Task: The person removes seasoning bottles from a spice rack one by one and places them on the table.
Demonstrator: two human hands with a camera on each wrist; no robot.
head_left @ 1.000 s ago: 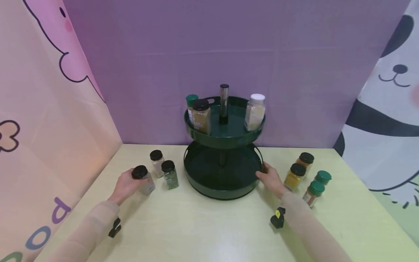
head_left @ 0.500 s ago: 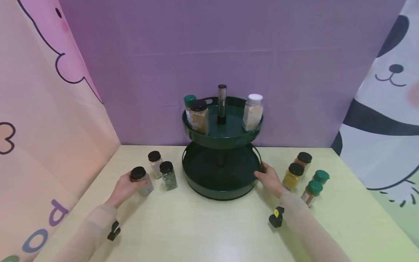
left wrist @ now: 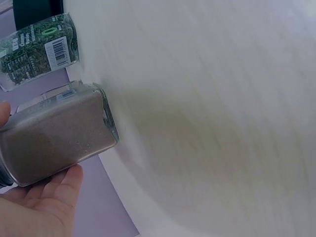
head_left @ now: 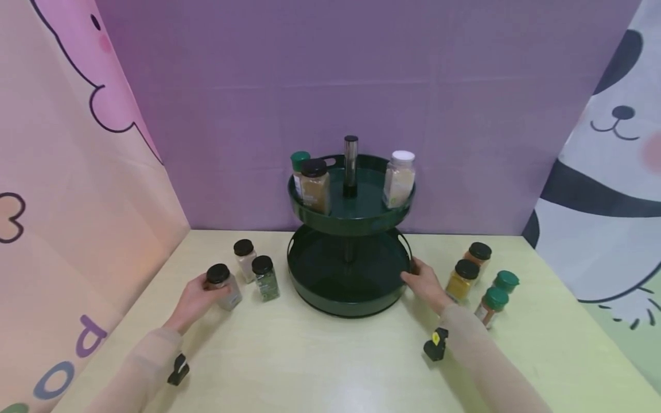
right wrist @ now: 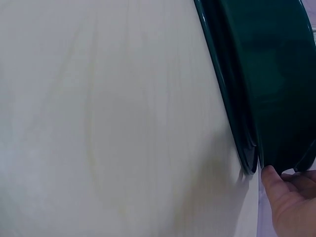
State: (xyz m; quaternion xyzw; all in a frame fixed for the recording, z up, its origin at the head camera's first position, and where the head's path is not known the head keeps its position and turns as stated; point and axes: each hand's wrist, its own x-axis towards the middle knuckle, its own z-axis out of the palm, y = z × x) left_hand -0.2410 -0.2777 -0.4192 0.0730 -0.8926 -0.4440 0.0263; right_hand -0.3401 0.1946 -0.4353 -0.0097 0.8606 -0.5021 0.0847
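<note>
On the left of the table, my left hand [head_left: 193, 299] holds a clear spice jar [head_left: 229, 292] with a black lid, thumb on one side and fingers on the other. Greyish-brown powder fills this jar [left wrist: 59, 140] in the left wrist view, its base close to the table. A two-tier dark green turntable rack [head_left: 351, 307] stands in the middle. My right hand [head_left: 426, 284] grips the rim of its lower tier at the right-hand handle. The right wrist view shows the thumb [right wrist: 274, 183] against the green wall [right wrist: 276, 84], with the other fingers partly hidden behind it.
Two black-lidded jars, one pale [head_left: 247, 264] and one of green herbs [head_left: 267, 282], stand beside my left hand. Several jars, including a yellow one [head_left: 459, 284] and a green-lidded one [head_left: 492, 310], are right of the rack. Its upper tier carries a brown jar [head_left: 316, 192], a white-lidded jar [head_left: 399, 182] and a green-lidded jar [head_left: 298, 163].
The head view shifts slightly. Both hands keep their places, the left on the jar and the right on the lower tier's rim.
</note>
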